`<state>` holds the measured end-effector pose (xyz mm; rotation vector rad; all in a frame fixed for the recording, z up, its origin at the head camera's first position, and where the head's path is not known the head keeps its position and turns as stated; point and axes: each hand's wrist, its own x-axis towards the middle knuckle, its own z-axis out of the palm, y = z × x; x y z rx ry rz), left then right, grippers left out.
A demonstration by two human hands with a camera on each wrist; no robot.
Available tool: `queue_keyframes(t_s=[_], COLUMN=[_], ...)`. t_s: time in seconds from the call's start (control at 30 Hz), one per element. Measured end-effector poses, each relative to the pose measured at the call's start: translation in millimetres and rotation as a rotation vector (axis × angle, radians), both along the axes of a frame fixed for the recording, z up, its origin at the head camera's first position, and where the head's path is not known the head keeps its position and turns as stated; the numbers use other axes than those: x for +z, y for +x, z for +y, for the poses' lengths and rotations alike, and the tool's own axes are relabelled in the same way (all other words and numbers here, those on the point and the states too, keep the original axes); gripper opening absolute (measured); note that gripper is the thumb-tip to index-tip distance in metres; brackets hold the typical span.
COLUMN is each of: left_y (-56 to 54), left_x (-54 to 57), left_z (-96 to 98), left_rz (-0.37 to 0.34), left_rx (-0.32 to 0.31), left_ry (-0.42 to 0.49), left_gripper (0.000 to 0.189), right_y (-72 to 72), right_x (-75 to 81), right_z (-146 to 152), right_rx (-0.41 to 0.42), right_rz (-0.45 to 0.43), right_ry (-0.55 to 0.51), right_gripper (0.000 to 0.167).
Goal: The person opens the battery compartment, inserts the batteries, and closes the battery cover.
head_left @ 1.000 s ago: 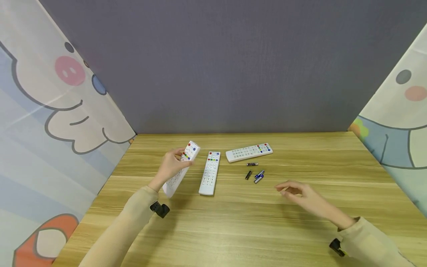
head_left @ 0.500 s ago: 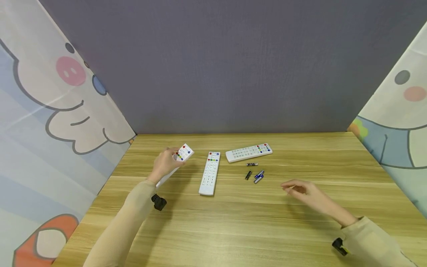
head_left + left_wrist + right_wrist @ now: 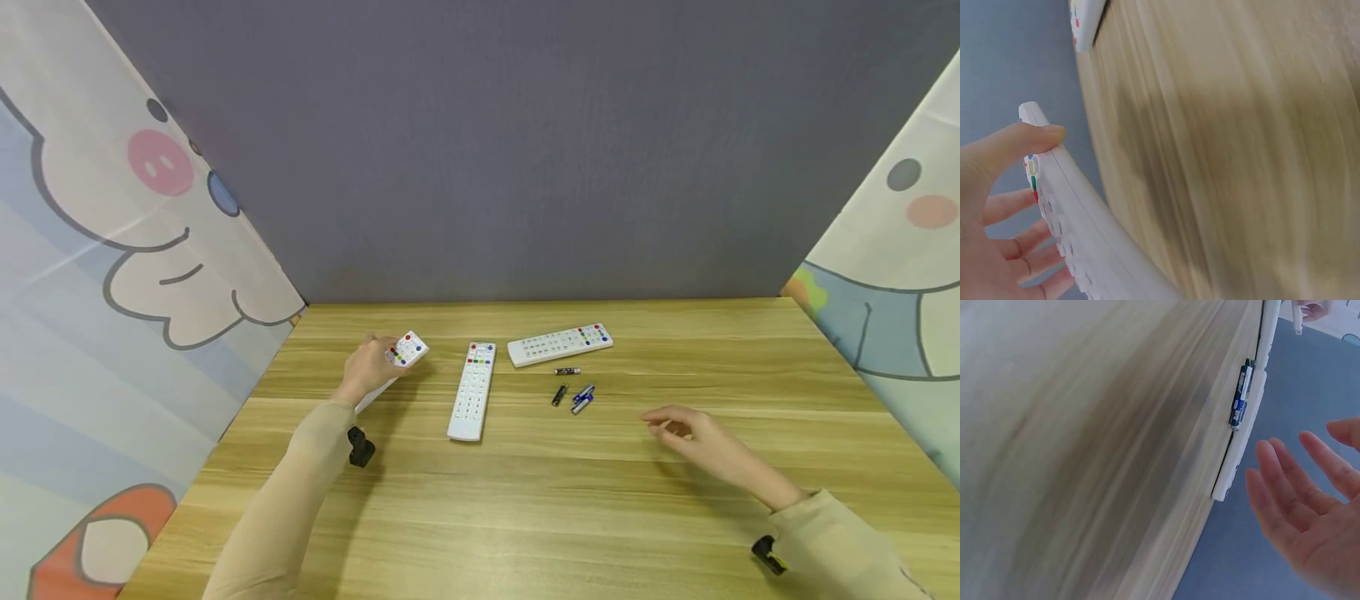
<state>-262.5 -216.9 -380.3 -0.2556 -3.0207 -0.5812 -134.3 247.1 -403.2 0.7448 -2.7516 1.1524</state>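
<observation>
Pale blue and white cloth [image 3: 67,317], printed with a cartoon figure, is hanging at the far left, sloping down to the edge of a wooden table [image 3: 480,517]. From its near side a beige sleeve [image 3: 281,508] is reaching forward, with a black wrist device [image 3: 361,447] sitting at its cuff. The left hand [image 3: 367,367] is gripping a white remote [image 3: 407,350] near its red-and-blue-button end; in the left wrist view, the thumb is pressing one side edge while the fingers are lying by the button face. The remote is tilting above the table, with a shadow falling on the wood.

Just to the right, a second remote [image 3: 472,392] is lying flat, buttons up, its narrow end pointing toward the grey panel [image 3: 480,150] that is standing behind. Farther right, a third remote [image 3: 560,344] is resting at a slant, also buttons up. In front of it two black batteries [image 3: 560,394] are lying apart from each other, and two blue-and-silver batteries [image 3: 582,405] are lying close together.

Beyond these, the right hand [image 3: 697,433] is hovering over the table, its bare fingers relaxing in a loose curve. More printed cloth [image 3: 900,283] is hanging at the far right.
</observation>
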Motion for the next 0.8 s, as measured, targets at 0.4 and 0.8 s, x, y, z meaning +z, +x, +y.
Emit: queue_keyframes(t_s=[0.4,0.8], left_y=[-6.6,-10.9], left_x=[-10.3,-20.4], left_z=[-2.0,-7.4], left_rz=[-0.044,-0.062], left_rx=[0.045,0.040], left_ry=[-0.014,-0.031], left_gripper=[0.062,0.061], right_y=[-3.2,-3.2], right_x=[-8.3,-10.5], right_z=[6.0,7.5], right_rx=[-0.066,-0.058], right_rz=[-0.011,0.024], right_ry=[0.115,0.101], right_gripper=[0.022,0.021])
